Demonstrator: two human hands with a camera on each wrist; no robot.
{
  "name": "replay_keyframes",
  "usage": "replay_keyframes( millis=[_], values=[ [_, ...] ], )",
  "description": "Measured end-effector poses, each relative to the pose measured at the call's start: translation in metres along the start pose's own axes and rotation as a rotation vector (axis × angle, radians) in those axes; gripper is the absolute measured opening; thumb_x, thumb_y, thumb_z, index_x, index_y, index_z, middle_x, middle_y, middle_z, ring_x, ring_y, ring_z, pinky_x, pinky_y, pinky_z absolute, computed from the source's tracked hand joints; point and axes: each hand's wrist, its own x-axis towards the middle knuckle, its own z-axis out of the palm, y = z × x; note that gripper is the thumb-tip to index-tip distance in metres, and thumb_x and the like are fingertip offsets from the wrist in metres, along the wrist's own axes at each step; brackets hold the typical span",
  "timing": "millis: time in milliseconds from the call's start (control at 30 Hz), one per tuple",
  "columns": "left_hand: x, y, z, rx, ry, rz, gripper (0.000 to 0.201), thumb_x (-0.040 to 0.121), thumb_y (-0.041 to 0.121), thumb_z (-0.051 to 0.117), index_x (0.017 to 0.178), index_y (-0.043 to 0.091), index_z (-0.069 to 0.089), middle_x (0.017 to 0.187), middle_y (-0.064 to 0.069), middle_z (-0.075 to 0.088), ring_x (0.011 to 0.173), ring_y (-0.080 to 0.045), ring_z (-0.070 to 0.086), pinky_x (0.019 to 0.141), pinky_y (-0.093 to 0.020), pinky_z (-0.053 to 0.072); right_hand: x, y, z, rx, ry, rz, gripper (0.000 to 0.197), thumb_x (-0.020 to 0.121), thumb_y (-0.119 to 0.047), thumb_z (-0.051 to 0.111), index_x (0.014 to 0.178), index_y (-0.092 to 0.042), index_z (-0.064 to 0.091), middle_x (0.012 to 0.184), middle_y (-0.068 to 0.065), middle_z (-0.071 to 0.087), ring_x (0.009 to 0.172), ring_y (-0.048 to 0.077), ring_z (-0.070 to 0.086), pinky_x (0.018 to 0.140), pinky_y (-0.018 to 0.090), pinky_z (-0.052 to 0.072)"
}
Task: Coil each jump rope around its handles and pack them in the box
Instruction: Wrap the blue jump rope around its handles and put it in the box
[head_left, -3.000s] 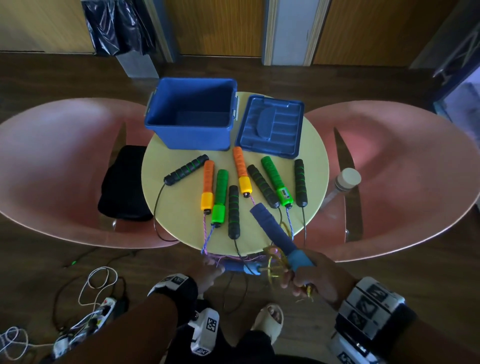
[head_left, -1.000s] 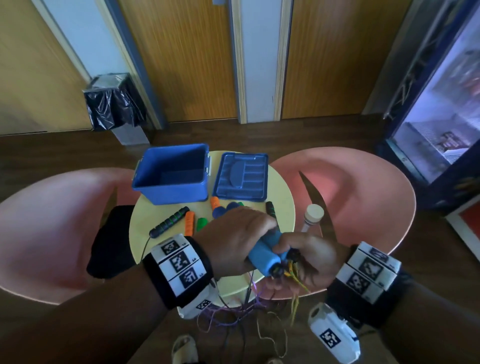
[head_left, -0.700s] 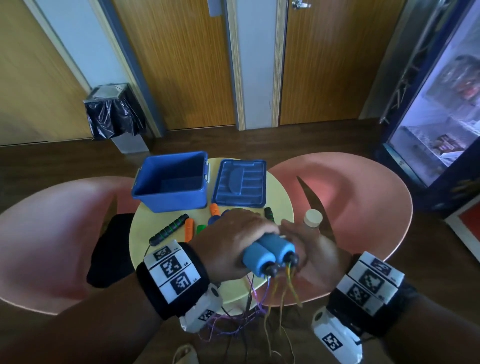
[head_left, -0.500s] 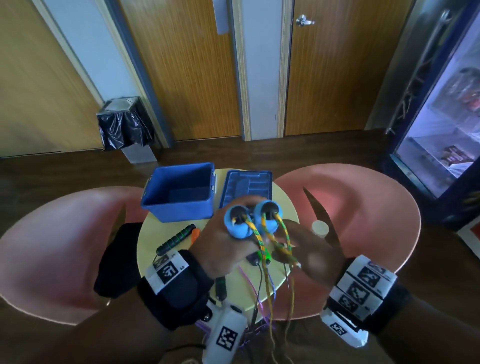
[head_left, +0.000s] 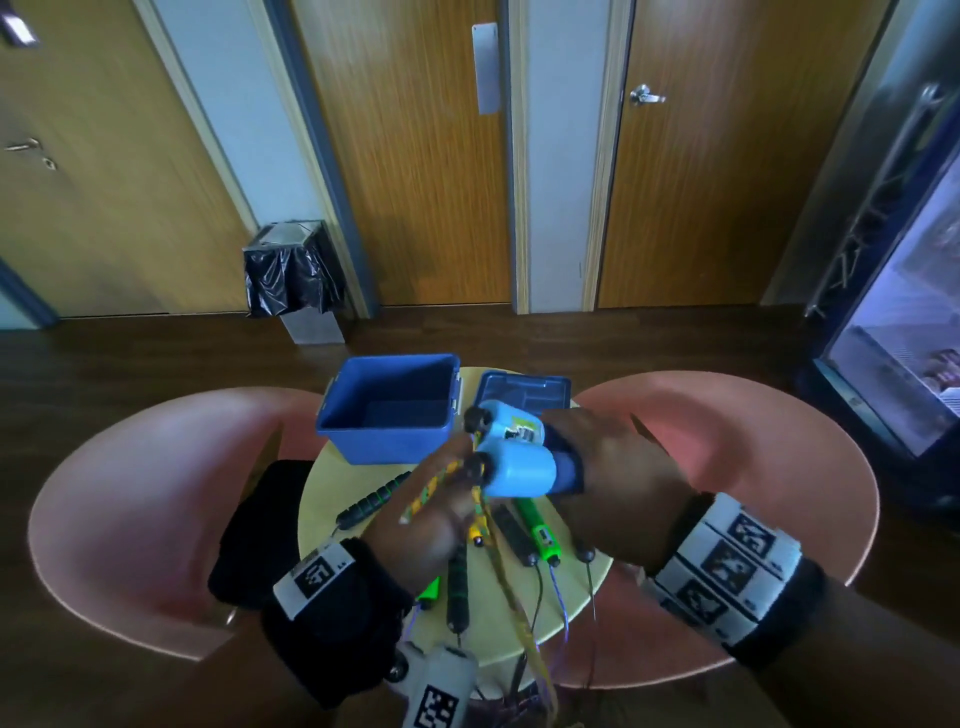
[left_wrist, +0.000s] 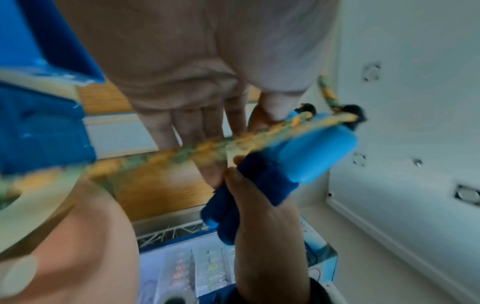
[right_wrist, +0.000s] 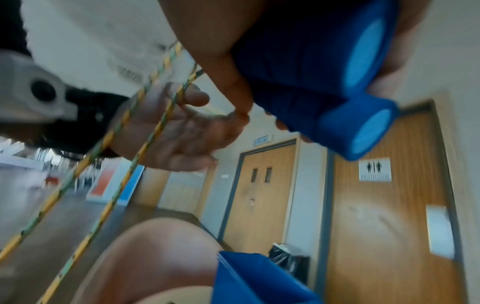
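Hands divide the work: right hand (head_left: 615, 470) grips both blue handles (head_left: 519, 470) together, so left hand (head_left: 421, 525), fingers relaxed and straight, can guide the yellow-green rope (head_left: 431, 487), probably for coiling.

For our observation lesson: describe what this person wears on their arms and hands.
The left hand and right hand are bare, no sleeves in view. The left wristband and right wristband are black, bearing white panels printed with black square codes. A pale camera housing with a similar code sits under the left wrist.
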Motion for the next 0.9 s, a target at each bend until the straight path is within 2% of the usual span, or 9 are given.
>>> replay_keyframes(
  millis=[67, 133, 200, 267, 367, 433, 533, 700, 900],
  values=[
    [-0.009, -0.007, -0.003, -0.228, -0.024, -0.078, 0.074, 0.070, 0.021, 0.085, 0.132, -0.006, 0.055, 0.125, -0.025, 0.063, 0.114, -0.040, 0.061, 0.074, -0.043, 0.061, 0.005, 0.001, 0.000, -0.248, 0.133, -0.038, 0.043, 0.065, -0.043, 0.043, 0.100, -0.023, 0.060, 0.084, -0.003, 0.062, 0.074, 0.027, 0.064, 0.069, 0.034, 0.049],
    [-0.016, -0.007, 0.004, -0.243, -0.039, -0.054, 0.047, 0.077, 0.018, 0.063, 0.116, -0.007, 0.067, 0.115, -0.033, 0.064, 0.096, -0.043, 0.067, 0.073, -0.048, 0.059, 0.010, 0.000, 0.006, -0.384, 0.147, 0.024, 0.049, 0.062, -0.042, 0.042, 0.100, -0.018, 0.061, 0.081, 0.001, 0.062, 0.068, 0.031, 0.065, 0.069, 0.041, 0.050],
    [-0.021, -0.011, 0.006, -0.126, 0.013, 0.010, 0.042, 0.078, 0.029, 0.046, 0.093, 0.005, 0.077, 0.082, -0.024, 0.067, 0.068, -0.031, 0.064, 0.066, -0.039, 0.051, 0.011, -0.003, 0.012, -0.483, 0.135, 0.077, 0.046, 0.059, -0.037, 0.054, 0.100, -0.018, 0.059, 0.081, 0.002, 0.061, 0.068, 0.031, 0.064, 0.069, 0.042, 0.047],
    [-0.026, -0.011, 0.001, -0.047, 0.030, 0.079, 0.035, 0.082, 0.038, 0.047, 0.085, 0.015, 0.074, 0.064, -0.010, 0.051, 0.055, -0.021, 0.044, 0.058, -0.033, 0.031, 0.012, -0.002, 0.013, -0.546, 0.114, 0.137, 0.045, 0.057, -0.032, 0.062, 0.100, -0.017, 0.057, 0.081, 0.003, 0.061, 0.070, 0.032, 0.062, 0.069, 0.043, 0.046],
    [-0.029, -0.009, -0.006, 0.103, 0.037, 0.111, 0.022, 0.082, 0.040, 0.059, 0.075, 0.020, 0.063, 0.061, -0.002, 0.033, 0.051, -0.015, 0.024, 0.056, -0.035, 0.015, 0.010, -0.001, 0.019, -0.584, 0.071, 0.198, 0.044, 0.058, -0.038, 0.052, 0.094, -0.015, 0.061, 0.074, 0.003, 0.063, 0.068, 0.032, 0.061, 0.068, 0.044, 0.047],
    [-0.030, -0.009, -0.017, 0.337, 0.089, 0.178, 0.030, 0.082, 0.046, 0.059, 0.063, 0.024, 0.049, 0.058, -0.002, 0.029, 0.050, -0.016, 0.022, 0.053, -0.034, 0.017, 0.008, -0.002, 0.027, -0.532, 0.020, 0.183, 0.046, 0.057, -0.041, 0.045, 0.092, -0.016, 0.061, 0.071, 0.002, 0.061, 0.065, 0.032, 0.062, 0.070, 0.046, 0.049],
    [-0.033, -0.003, -0.031, 0.643, 0.169, 0.246, 0.035, 0.083, 0.054, 0.053, 0.060, 0.029, 0.045, 0.057, -0.001, 0.032, 0.052, -0.018, 0.027, 0.054, -0.036, 0.024, 0.012, -0.012, 0.033, -0.437, -0.163, 0.195, 0.048, 0.065, -0.044, 0.044, 0.107, -0.022, 0.046, 0.091, 0.000, 0.055, 0.081, 0.030, 0.062, 0.080, 0.044, 0.049],
    [-0.038, 0.013, -0.052, 0.655, 0.230, 0.268, 0.036, 0.078, 0.055, 0.054, 0.057, 0.027, 0.049, 0.052, -0.002, 0.034, 0.052, -0.020, 0.029, 0.054, -0.038, 0.024, 0.028, -0.029, 0.049, -0.291, -0.244, 0.099, 0.041, 0.077, -0.038, 0.055, 0.112, -0.030, 0.037, 0.101, -0.006, 0.049, 0.089, 0.022, 0.059, 0.066, 0.032, 0.040],
    [-0.037, 0.042, -0.088, 0.709, 0.263, 0.279, 0.038, 0.076, 0.057, 0.052, 0.053, 0.027, 0.051, 0.048, 0.001, 0.034, 0.050, -0.019, 0.032, 0.051, -0.030, 0.029, 0.058, -0.058, 0.073, -0.236, -0.198, 0.129, 0.031, 0.081, -0.035, 0.054, 0.109, -0.029, 0.042, 0.099, -0.008, 0.053, 0.088, 0.022, 0.059, 0.073, 0.036, 0.052]
  ],
)
